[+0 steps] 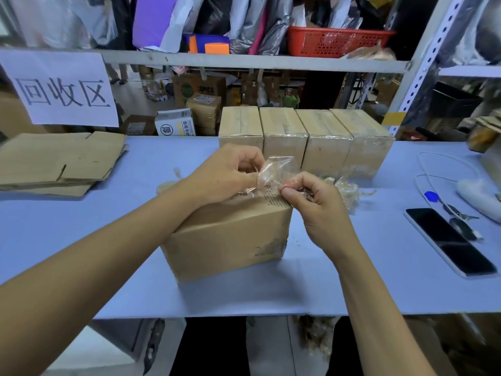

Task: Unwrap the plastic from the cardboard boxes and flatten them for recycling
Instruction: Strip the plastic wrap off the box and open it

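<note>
Box sat on the blue table, tilted, with both hands at its far top edge. Left hand rested on the box, fingers curled and pinching clear plastic; right hand pinched the same film just right of it. Behind the box stood four wrapped boxes in a row. Flattened cardboard lay far left of the box, crumpled plastic just right, and a phone farther right.
</note>
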